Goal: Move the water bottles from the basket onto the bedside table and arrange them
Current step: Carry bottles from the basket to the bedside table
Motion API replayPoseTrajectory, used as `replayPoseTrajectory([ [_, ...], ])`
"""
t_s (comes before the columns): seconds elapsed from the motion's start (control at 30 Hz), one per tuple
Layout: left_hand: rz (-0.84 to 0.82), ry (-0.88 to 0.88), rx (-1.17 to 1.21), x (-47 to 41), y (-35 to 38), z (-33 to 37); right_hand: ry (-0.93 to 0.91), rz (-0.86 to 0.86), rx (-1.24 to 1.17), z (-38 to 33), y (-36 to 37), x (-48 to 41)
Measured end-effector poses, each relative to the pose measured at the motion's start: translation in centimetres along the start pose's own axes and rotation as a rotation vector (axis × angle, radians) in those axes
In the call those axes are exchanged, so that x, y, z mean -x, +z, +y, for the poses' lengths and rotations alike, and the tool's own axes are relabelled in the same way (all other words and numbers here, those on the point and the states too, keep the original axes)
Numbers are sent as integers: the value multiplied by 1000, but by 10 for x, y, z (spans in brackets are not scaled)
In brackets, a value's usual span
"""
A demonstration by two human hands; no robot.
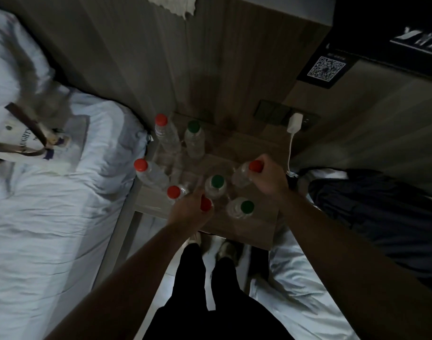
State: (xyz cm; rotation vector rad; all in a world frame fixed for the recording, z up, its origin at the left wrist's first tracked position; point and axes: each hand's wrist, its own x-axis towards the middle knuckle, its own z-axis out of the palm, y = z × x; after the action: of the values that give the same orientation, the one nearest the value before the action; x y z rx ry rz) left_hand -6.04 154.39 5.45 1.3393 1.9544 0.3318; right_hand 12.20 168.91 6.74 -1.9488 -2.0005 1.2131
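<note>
Right hand (266, 179) clamped round the red-capped bottle (247, 174) just below its cap, at the counter (256, 231) edge. Left hand (190, 207) fingers curled on another red-capped bottle (206, 204). Probably light, smooth, squashy plastic; best gripped at the stiffer neck.

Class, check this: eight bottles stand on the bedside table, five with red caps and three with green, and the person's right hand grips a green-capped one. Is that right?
Not quite. The head view shows the right hand gripping a red-capped bottle, not a green-capped one. The rest holds: eight bottles on the bedside table, five red caps and three green.
</note>
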Motion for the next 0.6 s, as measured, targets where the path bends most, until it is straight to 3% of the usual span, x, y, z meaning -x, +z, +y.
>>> replayPoseTrajectory([
  [0.43,22,-72,-53,24,2,-1,115,-116,-247,1,-1,9],
  [0.6,114,-259,224,45,13,2,139,-205,-286,11,-2,34],
])
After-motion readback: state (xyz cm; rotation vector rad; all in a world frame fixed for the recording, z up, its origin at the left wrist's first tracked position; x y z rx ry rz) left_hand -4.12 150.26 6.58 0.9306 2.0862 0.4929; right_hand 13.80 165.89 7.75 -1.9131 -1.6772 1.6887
